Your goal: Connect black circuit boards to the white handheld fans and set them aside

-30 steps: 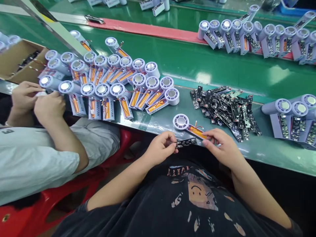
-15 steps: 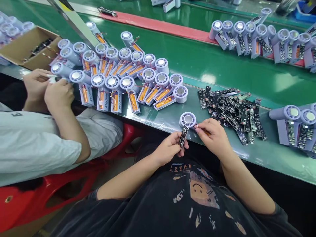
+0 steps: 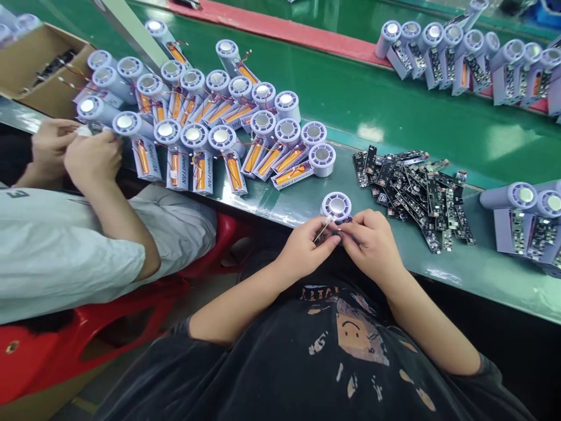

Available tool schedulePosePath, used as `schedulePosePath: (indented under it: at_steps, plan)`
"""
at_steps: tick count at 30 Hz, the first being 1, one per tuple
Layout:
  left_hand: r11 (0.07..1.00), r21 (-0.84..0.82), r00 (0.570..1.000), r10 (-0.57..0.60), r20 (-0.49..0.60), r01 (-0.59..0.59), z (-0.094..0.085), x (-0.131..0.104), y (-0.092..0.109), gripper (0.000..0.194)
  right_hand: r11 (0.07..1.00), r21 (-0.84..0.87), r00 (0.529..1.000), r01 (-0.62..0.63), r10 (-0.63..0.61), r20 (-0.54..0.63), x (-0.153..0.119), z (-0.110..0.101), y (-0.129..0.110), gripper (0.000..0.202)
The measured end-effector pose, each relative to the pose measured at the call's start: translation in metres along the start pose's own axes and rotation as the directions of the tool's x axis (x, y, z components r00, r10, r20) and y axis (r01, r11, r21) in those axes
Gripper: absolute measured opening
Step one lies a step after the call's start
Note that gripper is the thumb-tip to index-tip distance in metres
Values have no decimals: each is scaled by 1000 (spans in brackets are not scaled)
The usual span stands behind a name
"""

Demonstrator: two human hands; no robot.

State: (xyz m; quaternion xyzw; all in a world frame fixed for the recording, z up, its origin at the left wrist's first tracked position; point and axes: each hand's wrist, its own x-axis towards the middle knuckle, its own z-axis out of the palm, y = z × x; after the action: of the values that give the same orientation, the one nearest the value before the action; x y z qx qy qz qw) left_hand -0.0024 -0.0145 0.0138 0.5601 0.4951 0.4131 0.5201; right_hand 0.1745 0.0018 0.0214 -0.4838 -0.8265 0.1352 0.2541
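My left hand (image 3: 308, 247) is closed on a small circuit board (image 3: 322, 230), which is turned nearly edge-on. Close against it, my right hand (image 3: 369, 238) pinches something small that I cannot make out, its fingertips meeting those of my left hand. Just beyond both hands a lilac fan unit (image 3: 336, 204) sits at the table's near edge, its round silver-centred end facing up. The lower part of this unit is hidden behind my fingers. To the right lies a heap of black circuit boards (image 3: 421, 196).
Several lilac fan units (image 3: 221, 137) with orange batteries stand at the left. More units (image 3: 512, 202) are at the right and across the green table (image 3: 350, 93). At the left, a person's hands (image 3: 94, 155) work near a cardboard box (image 3: 65, 88).
My hands have come together in front of the fan unit. The circuit board in my left hand has turned from face-on to nearly edge-on. The view has shifted slightly.
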Motion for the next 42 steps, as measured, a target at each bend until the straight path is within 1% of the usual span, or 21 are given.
schedulePosePath:
  at_steps: [2,4,6,9,13,16,20,22,25,27,29,32,35,38,42]
  plan:
    - [990,123,997,70,-27,-66,-3,5,1,10,997,-72,1000,7,-6,13,0,1,-4,23]
    - [984,165,997,73,-32,-67,-5,9,0,10,995,-97,1000,25,-25,3,0,1,-7,23]
    - [995,103,1000,3,-15,-1,-5,11,-3,15,996,-84,999,35,-38,-33,-1,2,-7,21]
    - [991,-73,994,-113,5,113,-5,13,-8,25,998,-64,995,9,-15,-94,-2,2,-1,16]
    - [947,-243,972,-230,-53,210,-5,13,-15,35,997,-51,987,-53,45,-152,-5,-1,17,13]
    - [925,-297,960,-271,-77,237,-6,13,-17,37,998,39,991,-58,62,-118,-6,-5,28,15]
    - [902,-363,956,-282,-83,234,-6,13,-16,38,988,148,997,50,-41,-61,-9,-9,27,16]
    - [874,-424,952,-297,-77,239,-4,14,-14,39,985,138,994,107,-109,4,-12,-9,24,18]
    - [833,-506,951,-300,-74,223,-2,18,-10,40,982,65,976,176,-183,118,-16,-7,23,21]
    - [825,-528,955,-285,-83,201,-1,22,-8,39,981,38,974,189,-192,119,-17,-5,25,14]
    - [825,-534,957,-274,-93,184,0,25,-7,37,980,76,981,182,-186,57,-18,-4,27,12]
    - [815,-552,958,-272,-97,176,2,28,-7,36,957,260,990,131,-114,-81,-17,-6,28,11]
    - [802,-572,955,-279,-99,175,4,29,-8,36,909,416,981,30,54,-189,-16,-7,27,13]
    - [802,-572,949,-290,-123,171,4,30,-8,35,882,468,960,-60,179,-216,-16,-6,27,11]
    - [805,-573,943,-294,-156,156,1,31,-8,35,866,490,945,-100,236,-224,-17,-3,31,11]
